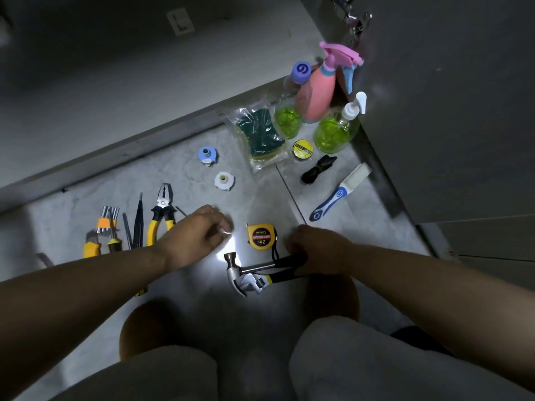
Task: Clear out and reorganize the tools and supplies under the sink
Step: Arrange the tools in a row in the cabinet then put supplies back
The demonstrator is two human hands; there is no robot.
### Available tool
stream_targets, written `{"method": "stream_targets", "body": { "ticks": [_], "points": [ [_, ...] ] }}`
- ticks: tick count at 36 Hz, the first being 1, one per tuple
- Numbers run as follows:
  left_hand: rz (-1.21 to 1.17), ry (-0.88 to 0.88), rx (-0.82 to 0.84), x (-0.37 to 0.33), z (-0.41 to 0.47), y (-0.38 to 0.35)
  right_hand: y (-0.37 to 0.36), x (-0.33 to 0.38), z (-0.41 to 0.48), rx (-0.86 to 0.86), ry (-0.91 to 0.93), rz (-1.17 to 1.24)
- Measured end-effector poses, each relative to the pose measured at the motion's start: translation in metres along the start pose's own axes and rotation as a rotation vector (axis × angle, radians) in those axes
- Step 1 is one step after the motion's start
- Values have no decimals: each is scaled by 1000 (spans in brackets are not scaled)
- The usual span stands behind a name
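Observation:
Tools lie spread on the grey floor. My right hand grips the black handles of a hammer and an adjustable wrench, both low over the floor. A yellow tape measure lies just beyond them. My left hand hovers with curled fingers beside the tape measure, pinching something small and pale that I cannot identify. To its left lie yellow-handled pliers, dark tweezers, and screwdrivers with hex keys.
A packaged green sponge, green pump bottles, a pink spray bottle, a tape roll, a black strap, a blue-white brush and two round fittings sit farther off. A cabinet door stands right.

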State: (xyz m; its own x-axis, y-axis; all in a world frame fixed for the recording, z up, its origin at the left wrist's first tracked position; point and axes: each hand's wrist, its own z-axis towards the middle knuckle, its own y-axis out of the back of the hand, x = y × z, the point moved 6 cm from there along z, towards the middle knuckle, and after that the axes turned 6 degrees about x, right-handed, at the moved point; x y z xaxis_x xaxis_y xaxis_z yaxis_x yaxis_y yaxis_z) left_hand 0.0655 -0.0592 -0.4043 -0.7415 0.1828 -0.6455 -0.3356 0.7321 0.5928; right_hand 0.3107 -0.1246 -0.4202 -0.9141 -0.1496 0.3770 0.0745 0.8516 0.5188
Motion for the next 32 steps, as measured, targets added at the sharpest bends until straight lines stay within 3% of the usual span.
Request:
{"method": "stream_targets", "body": {
  "ticks": [9,19,23,28,32],
  "points": [
    [-75,27,-34,17,-8,-1,-25,13,6,-75,65,-406],
    [-125,55,-153,31,-4,12,-26,19,8,-32,90,-425],
    [-170,77,-176,39,-9,17,10,31,20,-158,39,-426],
    [-239,133,-244,53,-26,26,36,56,43,-12,57,-593],
    [-187,247,-396,82,-46,37,42,63,48,88,131,-656]
  ]
}}
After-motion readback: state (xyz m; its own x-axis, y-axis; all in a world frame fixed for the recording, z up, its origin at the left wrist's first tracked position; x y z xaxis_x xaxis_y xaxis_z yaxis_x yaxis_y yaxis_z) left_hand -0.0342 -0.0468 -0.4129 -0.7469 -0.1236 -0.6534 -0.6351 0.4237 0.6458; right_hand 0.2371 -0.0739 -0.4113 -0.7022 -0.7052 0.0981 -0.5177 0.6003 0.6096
